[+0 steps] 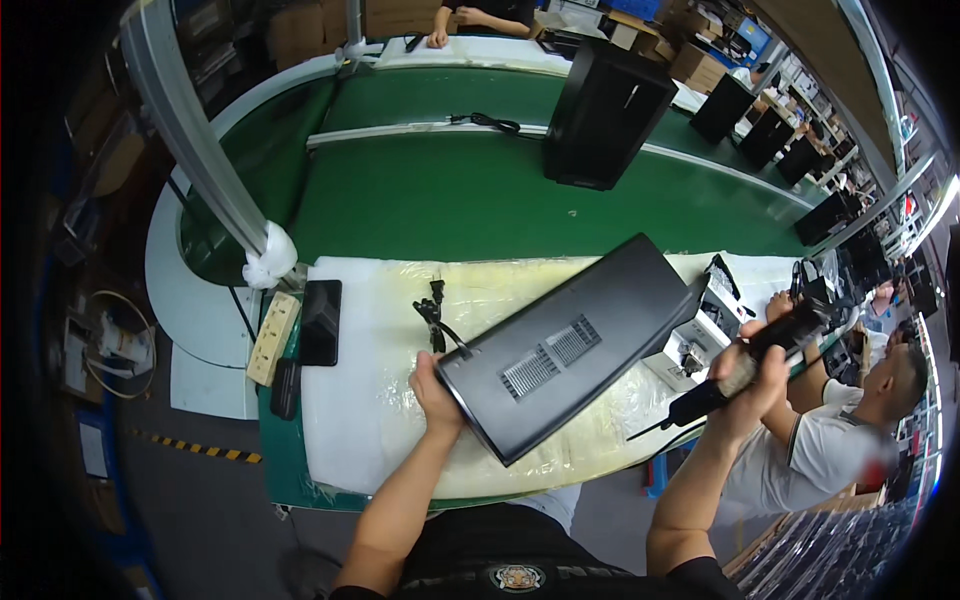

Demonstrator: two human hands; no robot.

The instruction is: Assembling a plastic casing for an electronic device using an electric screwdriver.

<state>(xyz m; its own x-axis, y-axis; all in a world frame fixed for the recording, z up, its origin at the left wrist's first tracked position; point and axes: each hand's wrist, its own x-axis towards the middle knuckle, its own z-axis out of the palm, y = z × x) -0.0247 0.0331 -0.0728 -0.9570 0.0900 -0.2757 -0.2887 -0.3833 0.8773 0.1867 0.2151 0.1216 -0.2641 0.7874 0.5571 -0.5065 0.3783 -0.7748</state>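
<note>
A black box-shaped case with two slotted vent patches lies tilted over the padded table. My left hand grips its left end, thumb near the edge. From that end runs a black power cord with a two-pin plug. To the right of the case, my right hand is closed round a black electric screwdriver, whose thin bit points down to the left, apart from the case. Behind the screwdriver stands an open white box with small metal parts in it.
White foam and yellowish plastic film cover the table. At its left lie a power strip, a phone-like black slab and a small black object. A tall black cabinet stands on the green conveyor. A co-worker sits at right.
</note>
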